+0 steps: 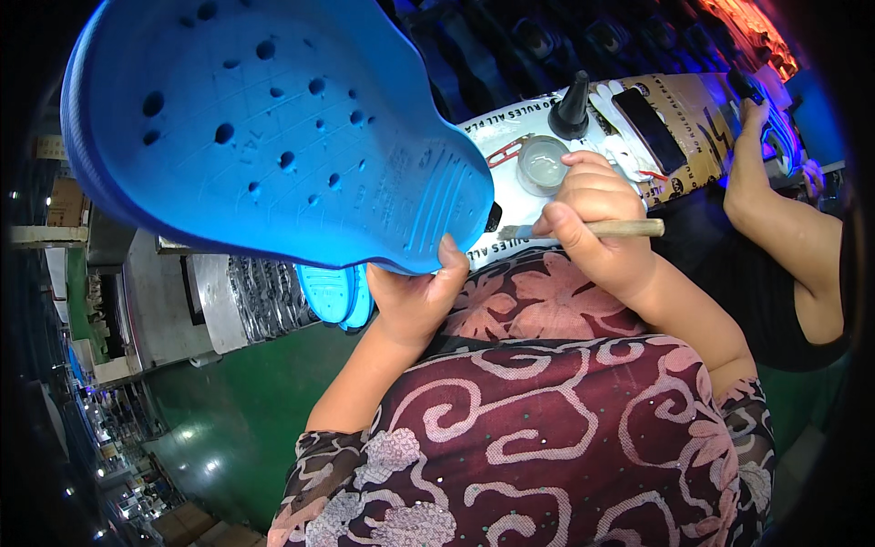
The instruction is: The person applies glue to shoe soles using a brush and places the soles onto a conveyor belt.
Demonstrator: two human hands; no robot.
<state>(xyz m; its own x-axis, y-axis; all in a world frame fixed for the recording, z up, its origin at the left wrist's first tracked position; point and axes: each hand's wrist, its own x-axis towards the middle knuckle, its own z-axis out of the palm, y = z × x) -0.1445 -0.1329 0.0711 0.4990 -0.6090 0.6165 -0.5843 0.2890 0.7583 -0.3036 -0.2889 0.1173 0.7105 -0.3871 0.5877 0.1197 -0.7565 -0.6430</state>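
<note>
A big blue foam shoe sole with several holes fills the upper left. My left hand grips its narrower end, thumb along the edge and fingers hidden beneath. A small black piece shows at that end. In my right hand is a paintbrush with a wooden handle, its bristles pointing left toward the sole but apart from it. Just beyond my right hand stands a clear cup with a pale liquid inside.
Past the cup are a black cone-shaped nozzle, red-handled scissors, a white glove and a dark phone on cardboard. More blue soles lie below mine. A co-worker's arm reaches in at right.
</note>
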